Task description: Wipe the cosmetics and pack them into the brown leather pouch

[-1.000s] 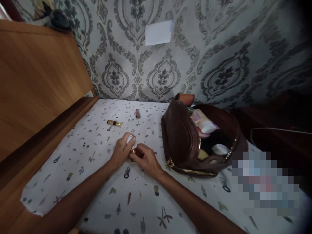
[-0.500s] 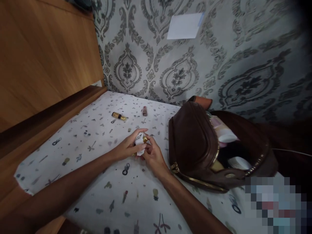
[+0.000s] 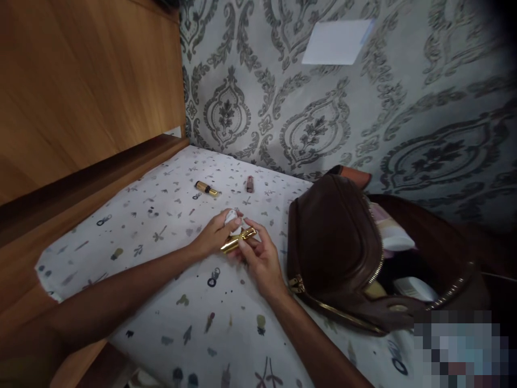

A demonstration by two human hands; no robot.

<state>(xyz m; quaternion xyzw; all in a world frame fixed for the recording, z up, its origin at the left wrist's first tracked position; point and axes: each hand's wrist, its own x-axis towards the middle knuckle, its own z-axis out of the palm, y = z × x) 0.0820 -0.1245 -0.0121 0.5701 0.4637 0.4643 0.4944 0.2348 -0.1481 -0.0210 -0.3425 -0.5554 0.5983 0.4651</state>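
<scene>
A shiny gold cosmetic tube point(image 3: 233, 243) lies slantwise between my hands, above the patterned white cloth. My right hand point(image 3: 264, 264) grips it, thumb against its near side and index finger raised by its right end. My left hand point(image 3: 212, 234) is closed on a crumpled white wipe point(image 3: 231, 216) just behind the tube's left part. Whether the wipe touches the tube is hard to make out. Beyond my hands, a gold-and-black tube point(image 3: 206, 188) and a small pinkish-brown tube point(image 3: 250, 184) rest on the cloth.
To the right sits a brown bag point(image 3: 329, 242), unzipped, with white-capped containers point(image 3: 414, 289) inside. The printed cloth point(image 3: 169, 318) covers the surface up to the wallpapered wall point(image 3: 278, 97). A wooden panel point(image 3: 92, 81) rises on the left. At lower right, an area is pixelated.
The gold tube, mostly covered by the wipe and fingers before, now shows along its length in my right hand. My left hand's wipe has drawn back from it. The view has shifted slightly left.
</scene>
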